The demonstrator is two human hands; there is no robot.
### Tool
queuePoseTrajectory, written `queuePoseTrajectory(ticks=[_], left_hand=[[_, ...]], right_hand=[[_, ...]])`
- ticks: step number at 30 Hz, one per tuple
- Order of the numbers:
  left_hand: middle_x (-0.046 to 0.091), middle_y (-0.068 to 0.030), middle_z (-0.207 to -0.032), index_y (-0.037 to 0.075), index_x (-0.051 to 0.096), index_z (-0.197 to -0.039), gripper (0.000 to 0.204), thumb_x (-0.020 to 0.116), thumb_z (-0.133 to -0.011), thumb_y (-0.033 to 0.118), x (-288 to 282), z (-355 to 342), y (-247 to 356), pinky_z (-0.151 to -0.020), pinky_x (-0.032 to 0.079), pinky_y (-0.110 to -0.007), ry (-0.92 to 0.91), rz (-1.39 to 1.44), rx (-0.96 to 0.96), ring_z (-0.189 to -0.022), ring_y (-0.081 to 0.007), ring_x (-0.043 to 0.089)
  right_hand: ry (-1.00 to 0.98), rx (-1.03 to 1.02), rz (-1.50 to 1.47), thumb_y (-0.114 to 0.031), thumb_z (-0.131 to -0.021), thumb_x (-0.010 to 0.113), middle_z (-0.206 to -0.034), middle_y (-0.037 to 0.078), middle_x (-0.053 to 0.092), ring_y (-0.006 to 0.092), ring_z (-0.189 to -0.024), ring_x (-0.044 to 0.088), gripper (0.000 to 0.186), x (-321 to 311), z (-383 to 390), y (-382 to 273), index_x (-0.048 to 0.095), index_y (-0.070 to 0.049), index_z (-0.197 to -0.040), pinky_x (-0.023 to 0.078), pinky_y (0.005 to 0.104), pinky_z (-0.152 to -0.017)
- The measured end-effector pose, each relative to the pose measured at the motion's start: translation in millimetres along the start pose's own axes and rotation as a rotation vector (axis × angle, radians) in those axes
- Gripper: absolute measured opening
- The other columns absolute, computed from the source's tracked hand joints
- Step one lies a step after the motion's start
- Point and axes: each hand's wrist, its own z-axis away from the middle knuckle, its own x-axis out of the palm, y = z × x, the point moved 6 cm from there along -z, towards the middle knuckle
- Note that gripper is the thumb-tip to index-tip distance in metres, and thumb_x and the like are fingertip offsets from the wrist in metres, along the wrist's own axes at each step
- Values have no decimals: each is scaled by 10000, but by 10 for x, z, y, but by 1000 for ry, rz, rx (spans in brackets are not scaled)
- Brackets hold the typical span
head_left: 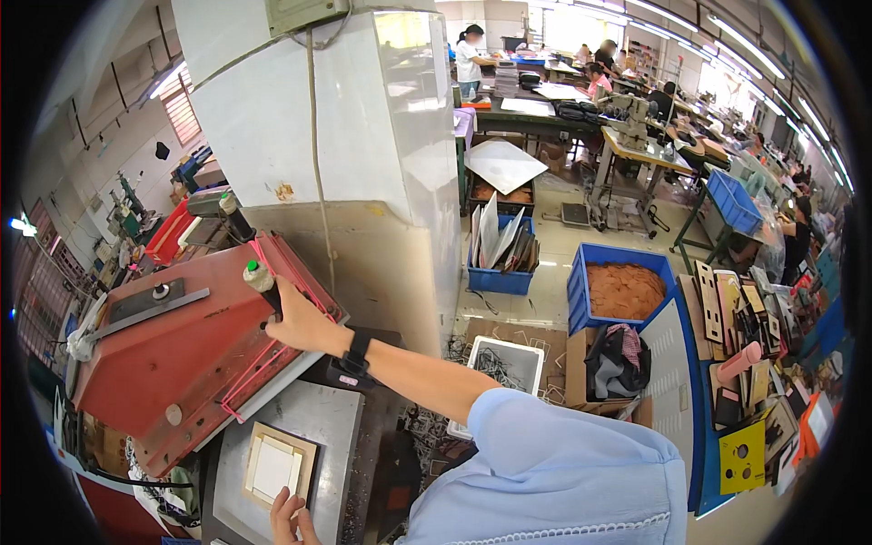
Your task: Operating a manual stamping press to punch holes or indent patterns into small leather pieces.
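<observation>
My right hand reaches across from the right, a dark band on its wrist. Its fingers are wrapped round a black handle topped with a green button, on the red swing arm of a press. Below the arm's edge lies a grey metal plate. On that plate rests a tan, frame-like piece with a white rectangular pad inside it. My left hand shows only its fingers at the lower edge, slightly bent and apart, beside the frame's near corner. Nothing shows in them.
A second green-topped handle stands behind. A white pillar rises beyond the press. A white bin of metal pieces and a blue crate of brown pieces sit on the floor. Crowded boards lie at right; people work farther back.
</observation>
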Motion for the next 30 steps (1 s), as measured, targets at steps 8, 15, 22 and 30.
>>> queuePoseTrajectory(ticks=[8,15,22,30], left_hand=[[520,-154,-1374,-13,415,-1395,450,562,-982,87,11,-274,508,-899,493,-332,-18,399,-71,-1115,-250,588],[379,-212,-1474,-7,276,-1478,836,707,-889,400,10,-533,938,-1017,433,-450,179,377,275,-1282,-334,464],[602,-147,-1027,-23,395,-1420,791,456,-949,609,-337,-111,730,-813,473,-330,540,517,-26,-879,-216,553],[584,-117,-857,-64,546,-1273,570,404,-1004,418,-948,544,422,-691,476,-321,890,421,-129,-754,-210,552]], right_hand=[[-440,-52,-191,-157,-798,692,-1309,299,459,401,-1211,497,867,-323,935,-921,189,57,-1472,419,410,-1009],[-362,-116,-164,-379,-919,662,-1486,260,345,343,-1362,395,827,-740,525,-969,242,84,-1461,343,403,-1115],[-85,-171,26,-436,-958,579,-1279,322,486,375,-1174,528,783,-433,-136,-628,259,93,-1440,440,417,-982],[-317,155,-467,-440,-980,547,-890,95,635,117,-745,531,542,-92,292,-1010,457,9,-1271,430,287,-656]])
